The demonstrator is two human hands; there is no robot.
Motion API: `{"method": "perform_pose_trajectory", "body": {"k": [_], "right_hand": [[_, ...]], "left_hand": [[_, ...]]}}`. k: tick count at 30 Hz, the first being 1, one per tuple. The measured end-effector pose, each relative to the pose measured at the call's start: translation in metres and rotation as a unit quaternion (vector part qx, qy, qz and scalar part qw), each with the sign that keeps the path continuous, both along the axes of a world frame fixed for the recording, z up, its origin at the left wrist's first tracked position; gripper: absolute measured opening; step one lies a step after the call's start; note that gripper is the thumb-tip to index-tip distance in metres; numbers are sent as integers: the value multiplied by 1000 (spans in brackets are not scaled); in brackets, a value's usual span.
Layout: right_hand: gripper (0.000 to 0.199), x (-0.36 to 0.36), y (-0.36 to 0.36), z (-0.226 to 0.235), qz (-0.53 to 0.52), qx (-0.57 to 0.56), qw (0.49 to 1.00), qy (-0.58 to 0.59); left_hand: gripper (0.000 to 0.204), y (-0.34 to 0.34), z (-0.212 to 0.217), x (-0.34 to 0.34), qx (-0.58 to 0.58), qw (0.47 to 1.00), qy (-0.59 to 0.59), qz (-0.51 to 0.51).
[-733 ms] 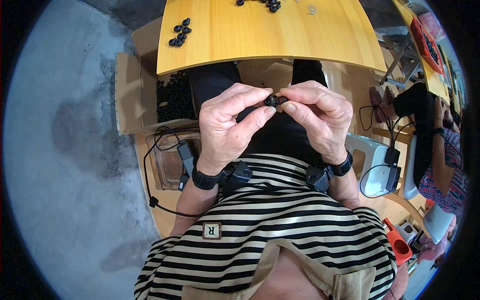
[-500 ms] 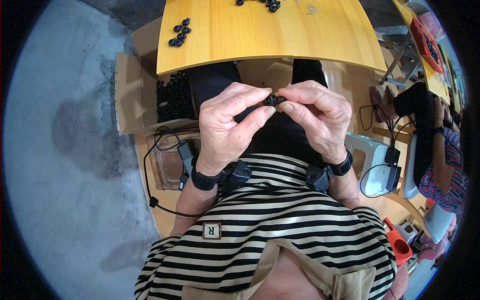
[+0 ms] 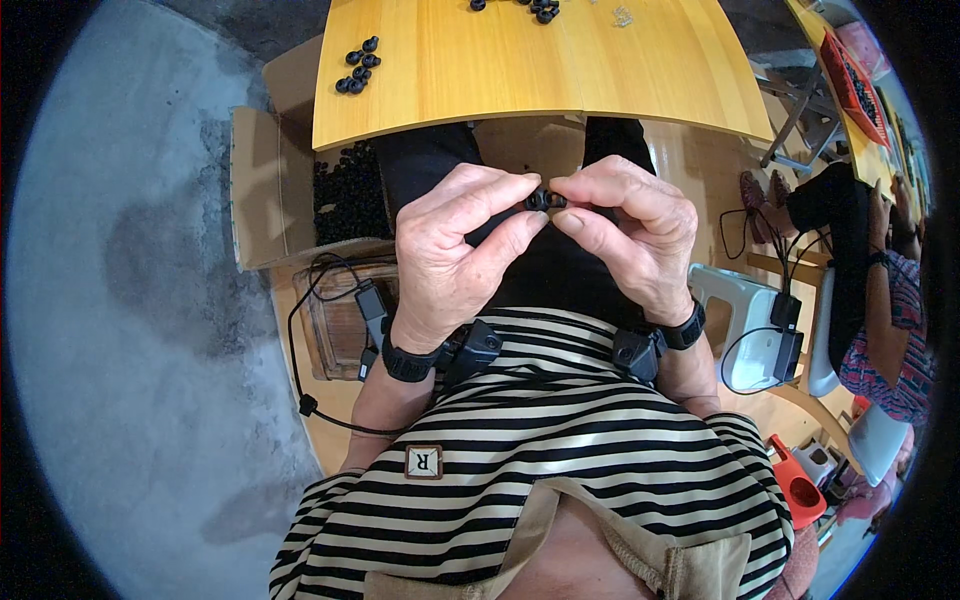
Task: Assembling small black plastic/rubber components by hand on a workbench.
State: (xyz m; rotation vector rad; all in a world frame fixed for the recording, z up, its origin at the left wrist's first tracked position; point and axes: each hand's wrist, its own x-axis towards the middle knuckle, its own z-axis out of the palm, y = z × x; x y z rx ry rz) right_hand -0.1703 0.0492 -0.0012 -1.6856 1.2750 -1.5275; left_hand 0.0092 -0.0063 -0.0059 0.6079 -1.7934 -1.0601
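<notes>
Over my lap, just short of the table edge, my left hand [image 3: 455, 250] pinches a small black plastic part [image 3: 540, 199] between thumb and forefinger. From the other side my right hand [image 3: 638, 235] grips its right end with thumb and fingertip. That right end looks like a ring or loop; fingertips cover much of the rest. Whether it is one piece or two joined ones, I cannot tell. On the yellow wooden table [image 3: 540, 70], at its left, lies a cluster of similar black parts [image 3: 358, 68]. More black parts [image 3: 543, 12] lie at the far side.
Beside the small clear pieces [image 3: 622, 16] lies bare tabletop. A cardboard box [image 3: 262, 185] full of small black parts [image 3: 350, 195] stands at my left. Cables [image 3: 296, 340] run to my wrist devices. A white stool [image 3: 735, 320] and another person's arm [image 3: 885, 310] are at the right.
Both hands have shifted very slightly left and up with the black part between them, and the part has turned a little. At the right, the other person's hands have moved slightly.
</notes>
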Motion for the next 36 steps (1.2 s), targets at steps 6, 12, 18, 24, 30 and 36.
{"method": "perform_pose_trajectory", "body": {"k": [6, 12, 18, 24, 30, 36], "right_hand": [[16, 0, 2, -3, 24, 29, 997, -66], [15, 1, 2, -1, 30, 57, 993, -101], [15, 0, 3, -1, 32, 60, 992, -105], [14, -1, 1, -2, 34, 44, 994, -89], [12, -2, 0, -1, 34, 36, 996, -74], [12, -3, -1, -2, 34, 29, 998, -46]], "left_hand": [[33, 2, 2, 0, 9, 1000, 6, -3], [33, 1, 1, -1, -3, 1000, 3, 5], [32, 2, 7, -2, -24, 999, -25, 24], [31, 0, 9, -2, -70, 997, -35, 27], [30, -2, 10, -3, -93, 994, -49, 24], [29, 0, 11, -4, -103, 992, -71, 25]]}}
